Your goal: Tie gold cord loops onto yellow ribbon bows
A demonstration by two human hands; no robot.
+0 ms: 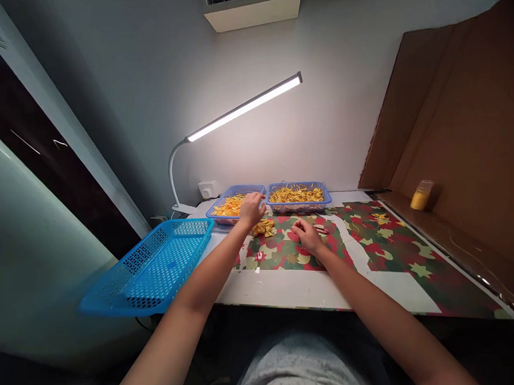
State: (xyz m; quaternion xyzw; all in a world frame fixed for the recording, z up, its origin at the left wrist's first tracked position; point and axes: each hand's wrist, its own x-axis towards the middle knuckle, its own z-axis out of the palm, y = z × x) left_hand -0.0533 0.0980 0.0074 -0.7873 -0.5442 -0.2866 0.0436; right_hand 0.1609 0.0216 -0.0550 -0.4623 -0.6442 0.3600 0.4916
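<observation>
My left hand (251, 209) is over the right edge of a blue-purple basket (212, 215) of yellow-orange pieces (229, 206). Its fingers are bent, with a small gap at the thumb, and nothing shows in them. Just below that hand lies a small pile of yellow ribbon-like pieces (264, 228). My right hand (307, 236) is low over the camouflage-patterned sheet (279, 257), thumb and fingers pinched together. Whatever it may hold is too small to make out. Beside its fingers lies a small pink tool (321, 230), partly hidden by the hand.
A second basket (299, 207) holds golden stringy pieces. At the left stands a large blue basket (167, 268). A lit lamp (244, 108) stands behind. On the right are a few yellow pieces (381, 218), a yellow-filled jar (421, 196) and a cardboard panel (468, 111).
</observation>
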